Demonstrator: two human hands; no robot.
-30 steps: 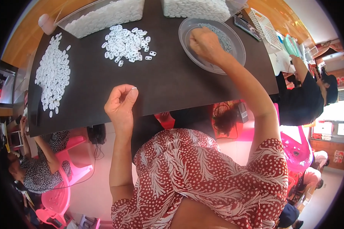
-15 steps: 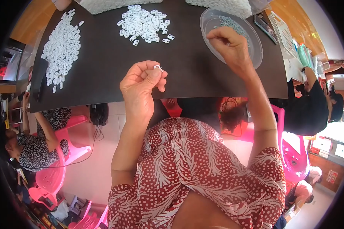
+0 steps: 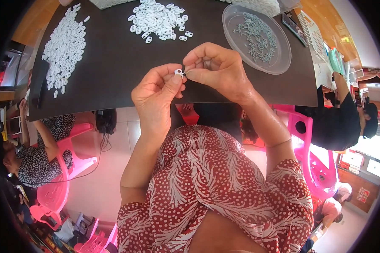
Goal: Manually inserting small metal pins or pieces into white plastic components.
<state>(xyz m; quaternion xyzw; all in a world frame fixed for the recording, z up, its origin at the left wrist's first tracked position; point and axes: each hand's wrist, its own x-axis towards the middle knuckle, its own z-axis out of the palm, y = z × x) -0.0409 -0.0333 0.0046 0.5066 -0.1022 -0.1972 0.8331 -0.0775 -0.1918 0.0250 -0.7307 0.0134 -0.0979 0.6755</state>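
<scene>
My left hand is above the table, closed in a pinch on a small white plastic clip with a hole in it. Opposite, my right hand pinches a tiny dark metal piece, seemingly a screw, right against the clip's side; my fingers cover most of it. Beyond my hands lies a heap of white two-holed clips. A longer spread of white oval pieces covers the table's left side. At the right, a clear round plastic tray holds many small grey-green screws.
The dark table ends just in front of my body. Large white piles line its far edge. A phone and a white perforated basket are at the right. Other people sit on both sides; pink plastic chairs stand nearby.
My right hand has come from over the tray leftward to my left hand, bringing a small screw-like piece against the clip. The left hand keeps its pinch. The view has shifted slightly.
</scene>
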